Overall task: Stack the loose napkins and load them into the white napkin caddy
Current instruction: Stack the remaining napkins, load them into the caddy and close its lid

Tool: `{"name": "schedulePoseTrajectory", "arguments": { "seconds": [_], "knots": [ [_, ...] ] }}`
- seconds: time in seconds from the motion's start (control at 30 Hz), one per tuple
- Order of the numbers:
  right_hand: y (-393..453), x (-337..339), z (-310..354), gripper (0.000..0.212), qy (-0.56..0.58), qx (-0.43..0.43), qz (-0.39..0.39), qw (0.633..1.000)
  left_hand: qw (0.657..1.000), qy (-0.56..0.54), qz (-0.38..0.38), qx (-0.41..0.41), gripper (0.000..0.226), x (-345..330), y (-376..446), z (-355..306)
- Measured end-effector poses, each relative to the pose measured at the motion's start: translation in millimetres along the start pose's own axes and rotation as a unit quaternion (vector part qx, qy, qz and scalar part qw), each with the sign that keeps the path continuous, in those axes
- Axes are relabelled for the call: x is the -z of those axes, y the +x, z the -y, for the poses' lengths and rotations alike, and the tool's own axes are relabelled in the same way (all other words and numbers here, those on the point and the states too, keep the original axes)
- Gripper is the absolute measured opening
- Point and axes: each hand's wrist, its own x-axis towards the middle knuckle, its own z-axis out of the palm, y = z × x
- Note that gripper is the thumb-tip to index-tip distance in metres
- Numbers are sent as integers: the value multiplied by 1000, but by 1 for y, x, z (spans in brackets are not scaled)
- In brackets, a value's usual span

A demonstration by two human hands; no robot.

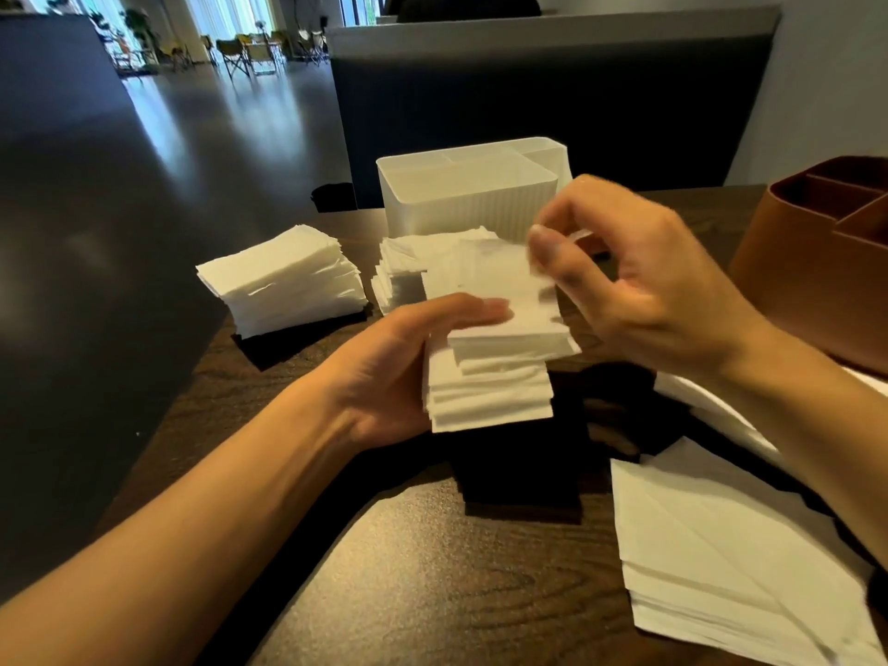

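napkins (490, 372) are held as a thick, uneven stack above the middle of the dark wooden table (432, 569). the stack is gripped from its left side by the left hand (384, 372), whose fingers are curled over the top sheets while the thumb is hidden under or behind the stack. the right hand (639, 281) is raised at the stack's upper right corner, its thumb and forefinger pinched together on the edge of the top sheet, though the motion blur makes the contact hard to judge.

just behind the held stack, the white napkin caddy (471, 204) is seen upright with ribbed walls and inner dividers; nothing can be made out in its compartments. a second pile of napkins (403, 266) is set on the table against the caddy's front, partly hidden by the held stack. a third pile (283, 281) is placed well to the left, near the table's edge. at the right, a brown caddy (817, 262) with dividers is partly cut off by the frame, and larger white folded sheets (721, 560) are spread at the lower right, under the right forearm.
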Motion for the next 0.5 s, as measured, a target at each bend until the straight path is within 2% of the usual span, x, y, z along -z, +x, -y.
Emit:
{"name": "schedulePoseTrajectory", "arguments": {
  "seconds": [0.07, 0.13, 0.2, 0.23, 0.3, 0.4, 0.47, 0.5],
  "knots": [
    [1, 0, -8, 50, -24, -114, 36, 992, 998, 62, 11, -1, 19, 1, 0, -1],
    [-1, 2, -16, 74, 25, -202, 143, 968, 986, 163, 26, -6, 24, 3, 0, -3],
    [-4, 1, -20, 91, 90, -199, 210, 953, 963, 269, 15, -13, 32, 7, -2, -6],
    [-4, -1, -19, 93, 110, -179, 224, 952, 941, 336, -4, -36, 32, 8, -4, -9],
    [-6, -5, -18, 83, 123, -135, 222, 958, 858, 492, -63, -131, 27, 4, -9, -13],
    [-7, -9, -19, 58, 129, -92, 162, 974, 747, 605, -129, -244, 28, 0, -15, -19],
    [-6, -6, -22, 42, 122, -90, 128, 980, 694, 640, -180, -276, 46, 2, -16, -20],
    [-6, -4, -25, 39, 107, -98, 123, 982, 685, 641, -190, -289, 52, 3, -16, -19]
  ]
}}
